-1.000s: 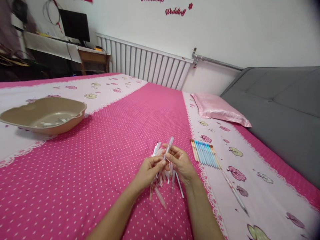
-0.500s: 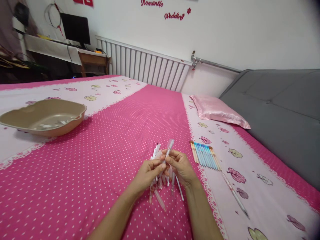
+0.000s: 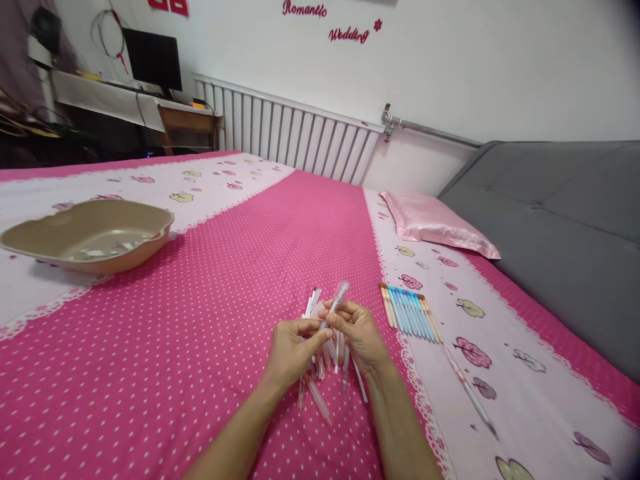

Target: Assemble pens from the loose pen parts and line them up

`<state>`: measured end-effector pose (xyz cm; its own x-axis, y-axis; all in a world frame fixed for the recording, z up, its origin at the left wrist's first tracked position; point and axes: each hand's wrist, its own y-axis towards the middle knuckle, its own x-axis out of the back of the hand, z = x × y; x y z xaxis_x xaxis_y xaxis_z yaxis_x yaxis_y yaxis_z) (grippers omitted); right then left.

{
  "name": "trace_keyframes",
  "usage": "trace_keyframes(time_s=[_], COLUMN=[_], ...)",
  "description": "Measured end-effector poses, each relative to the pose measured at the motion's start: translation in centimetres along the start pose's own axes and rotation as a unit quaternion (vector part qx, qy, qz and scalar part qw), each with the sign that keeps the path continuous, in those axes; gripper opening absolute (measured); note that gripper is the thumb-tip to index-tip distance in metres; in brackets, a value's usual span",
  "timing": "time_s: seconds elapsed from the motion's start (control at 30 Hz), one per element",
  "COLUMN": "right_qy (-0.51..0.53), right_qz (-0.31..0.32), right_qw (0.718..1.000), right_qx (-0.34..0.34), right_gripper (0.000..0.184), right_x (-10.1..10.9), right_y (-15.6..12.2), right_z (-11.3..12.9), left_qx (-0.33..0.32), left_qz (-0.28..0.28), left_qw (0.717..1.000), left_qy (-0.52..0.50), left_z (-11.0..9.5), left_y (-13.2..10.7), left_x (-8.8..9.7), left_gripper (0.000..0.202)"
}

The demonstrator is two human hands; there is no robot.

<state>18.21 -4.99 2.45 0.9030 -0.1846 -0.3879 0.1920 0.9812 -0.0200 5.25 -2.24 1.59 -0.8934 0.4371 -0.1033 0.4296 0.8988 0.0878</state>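
Observation:
My left hand (image 3: 293, 348) and my right hand (image 3: 356, 331) meet over a pink dotted bedsheet (image 3: 210, 313). Both pinch one clear pen (image 3: 336, 300), which points up and away from me. Beneath the hands lies a loose pile of white and clear pens (image 3: 325, 363). To the right, a neat row of blue and tan pens (image 3: 410, 312) lies side by side on the pale band of the sheet. One single white pen (image 3: 469, 390) lies apart, nearer to me on the right.
A beige basin (image 3: 90, 233) with a few small bits inside sits at the far left. A pink pillow (image 3: 435, 223) lies against the grey headboard (image 3: 560, 227). A white radiator (image 3: 295, 133) and a desk with a monitor (image 3: 153, 60) stand behind.
My hands have stayed over the pile, still pinching the clear pen; the fingers have shifted only slightly and the view has tilted up a little.

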Motion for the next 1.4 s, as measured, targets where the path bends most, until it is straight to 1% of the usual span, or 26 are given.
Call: trace_keyframes(time_s=[0.07, 0.13, 0.23, 0.3, 0.37, 0.47, 0.6, 0.77, 0.87, 0.97, 1.13, 1.27, 1.3, 1.4], right_qy=[0.014, 0.029, 0.041, 0.048, 0.053, 0.051, 0.046, 0.037, 0.015, -0.009, -0.044, -0.053, -0.058, -0.092], right_qz=[0.007, 0.008, 0.013, 0.019, 0.019, 0.014, 0.005, -0.003, 0.015, 0.039, 0.060, 0.029, 0.014, -0.028], right_qw=[1.000, 1.000, 0.999, 0.999, 0.998, 0.999, 0.999, 0.999, 1.000, 0.999, 0.997, 0.998, 0.997, 0.994], right_qx=[0.002, 0.006, 0.008, -0.001, -0.008, -0.007, -0.007, 0.001, 0.007, 0.020, 0.028, 0.034, 0.038, 0.052], right_gripper=[0.033, 0.034, 0.034, 0.034, 0.035, 0.034, 0.033, 0.033, 0.033, 0.027, 0.022, 0.022, 0.023, 0.025], right_x=[0.2, 0.5, 0.8, 0.9, 0.8, 0.4, 0.1, -0.1, -0.3, -0.4, -0.6, -0.4, -0.3, -0.1], right_y=[0.1, 0.2, 0.4, 0.4, 0.3, 0.2, 0.2, 0.4, 0.4, 0.3, 0.1, 0.0, 0.0, 0.0], right_z=[-0.1, -0.1, 0.0, 0.2, 0.3, 0.4, 0.2, -0.2, -0.4, -0.7, -0.9, -0.6, -0.5, -0.2], left_qx=[0.029, 0.069, 0.108, 0.120, 0.120, 0.109, 0.101, 0.070, 0.051, 0.044, 0.023, 0.013, 0.008, -0.011], left_qz=[0.035, 0.088, 0.154, 0.177, 0.182, 0.172, 0.137, 0.082, 0.046, 0.022, -0.020, -0.004, -0.006, -0.038], left_qw=[0.998, 0.988, 0.973, 0.968, 0.967, 0.972, 0.981, 0.990, 0.993, 0.995, 0.999, 1.000, 1.000, 0.999], left_qy=[-0.053, -0.106, -0.134, -0.132, -0.131, -0.120, -0.091, -0.095, -0.099, -0.086, 0.013, 0.027, 0.030, 0.037], left_z=[-0.1, -0.2, -0.4, -0.4, -0.2, 0.4, 0.9, 0.5, 0.2, 0.1, 0.3, 0.1, 0.0, -0.3], left_y=[-0.1, -0.2, -0.3, -0.3, -0.3, -0.1, -0.1, -0.1, 0.1, 0.2, 0.0, -0.1, 0.0, 0.3], left_x=[0.0, 0.0, 0.2, 0.3, 0.4, 0.4, 0.3, 0.0, 0.0, 0.1, 0.2, 0.5, 0.7, 1.3], left_gripper=[0.024, 0.033, 0.037, 0.035, 0.036, 0.039, 0.040, 0.033, 0.032, 0.036, 0.033, 0.037, 0.038, 0.038])
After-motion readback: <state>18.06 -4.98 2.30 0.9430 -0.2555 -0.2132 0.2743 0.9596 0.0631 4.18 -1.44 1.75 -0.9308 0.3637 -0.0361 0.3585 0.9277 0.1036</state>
